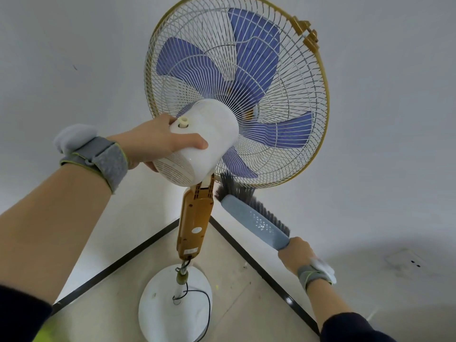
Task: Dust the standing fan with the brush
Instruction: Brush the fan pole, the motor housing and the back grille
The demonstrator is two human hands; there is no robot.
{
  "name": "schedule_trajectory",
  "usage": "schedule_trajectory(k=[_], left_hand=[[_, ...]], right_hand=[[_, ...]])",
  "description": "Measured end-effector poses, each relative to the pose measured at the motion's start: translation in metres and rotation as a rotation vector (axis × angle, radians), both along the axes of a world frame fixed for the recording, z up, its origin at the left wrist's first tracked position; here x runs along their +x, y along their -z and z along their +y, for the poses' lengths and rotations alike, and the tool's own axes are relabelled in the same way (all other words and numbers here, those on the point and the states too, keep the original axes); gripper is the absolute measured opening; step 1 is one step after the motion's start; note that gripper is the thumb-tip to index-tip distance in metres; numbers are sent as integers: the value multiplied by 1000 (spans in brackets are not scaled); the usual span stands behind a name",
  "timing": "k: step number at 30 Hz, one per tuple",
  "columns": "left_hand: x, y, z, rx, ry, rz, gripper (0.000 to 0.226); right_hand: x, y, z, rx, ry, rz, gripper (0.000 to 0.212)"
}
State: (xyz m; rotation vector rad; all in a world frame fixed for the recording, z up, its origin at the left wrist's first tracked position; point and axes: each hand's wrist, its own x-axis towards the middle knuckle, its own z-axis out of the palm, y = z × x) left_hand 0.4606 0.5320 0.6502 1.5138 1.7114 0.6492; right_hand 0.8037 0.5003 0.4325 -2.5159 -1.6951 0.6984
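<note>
Pale walls meet at a corner behind the standing fan (pixel 237 95), its gold-rimmed wire cage enclosing purple blades (pixel 254 53), on a round white base (pixel 153 304). Left hand (pixel 158 141) clasps the white motor housing (pixel 204 141). Right hand (pixel 296 255) is wrapped around the grey-blue brush (pixel 254 222), bristles touching the cage's lower rim.

The stickers on the fan's orange neck (pixel 195 218) seem too blurred to read.

The fan's wire guard (pixel 237 95) blocks twelve o'clock; its orange neck (pixel 196 218) stands centre, with bare wall at three and nine o'clock.
</note>
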Motion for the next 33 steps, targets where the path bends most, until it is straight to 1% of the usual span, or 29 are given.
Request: schedule_trajectory(k=[3, 6, 8, 11, 15, 18, 20, 22, 23, 25, 27, 30, 31, 33], left_hand=[[3, 0, 1, -1, 10, -4, 67], [6, 0, 2, -5, 15, 8, 70], [6, 0, 2, -8, 17, 12, 68], [4, 0, 1, -3, 6, 23, 71], [1, 5, 0, 4, -16, 26, 78], [2, 5, -2, 9, -33, 24, 86], [3, 3, -2, 8, -47, 15, 85], [5, 2, -3, 14, -63, 7, 76], [7, 2, -3, 18, -65, 6, 72], [10, 2, -1, 37, -55, 23, 69], [12, 2, -2, 43, -38, 39, 68], [10, -1, -1, 24, -3, 14, 76], [7, -2, -2, 34, 15, -14, 75], [0, -3, -8, 75, 53, -77, 67]], right_hand=[[6, -6, -1, 111, -6, 68, 4], [1, -13, 9, 245, -11, 204, 14], [-5, -18, 18, 294, -10, 247, 18], [-8, -18, 27, 244, 16, 204, 11], [2, -7, 22, 86, 29, 82, 7], [18, -3, 10, -4, -10, -2, 10], [30, -4, 0, -5, -31, 12, 11], [37, -10, -6, 44, -48, 80, 8], [37, -17, -7, 82, -53, 130, 12], [31, -40, -7, 168, -58, 262, 27], [17, -72, -6, 247, -86, 386, 32], [-10, -127, 0, 343, -152, 505, 28], [-22, -146, 2, 378, -163, 528, 26], [-51, -185, 4, 463, -184, 559, 20]])
